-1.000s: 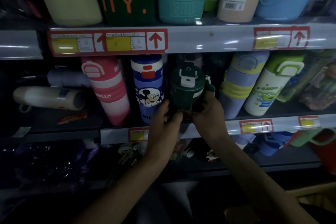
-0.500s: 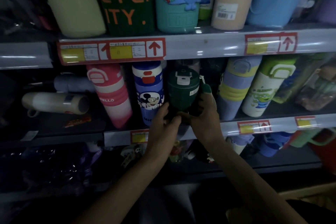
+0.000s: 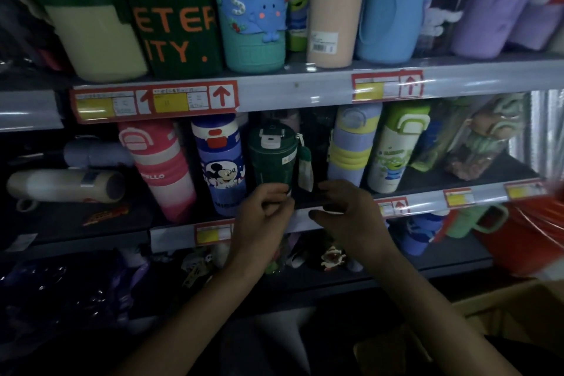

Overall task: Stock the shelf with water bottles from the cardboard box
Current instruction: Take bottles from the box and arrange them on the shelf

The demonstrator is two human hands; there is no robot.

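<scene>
A dark green water bottle [image 3: 272, 159] with a white lid latch stands upright on the middle shelf [image 3: 427, 203], between a blue Mickey bottle [image 3: 220, 168] and a lilac-and-yellow bottle [image 3: 351, 149]. A paper tag [image 3: 306, 172] hangs at its right side. My left hand [image 3: 263, 217] grips the bottle's base with curled fingers. My right hand [image 3: 346, 210] hovers just right of the base, fingers loosely bent and holding nothing. A corner of the cardboard box [image 3: 503, 310] shows at the lower right.
A pink striped bottle [image 3: 158, 168] leans left of the Mickey bottle, and a white bottle [image 3: 65, 186] lies on its side farther left. A green alien bottle [image 3: 393, 152] stands to the right. Large bottles fill the upper shelf [image 3: 290, 90]. A red tub [image 3: 525, 235] sits at right.
The green bottle has gone deeper onto the shelf and now stands there. My right hand has come off it; my left hand stays at its base.
</scene>
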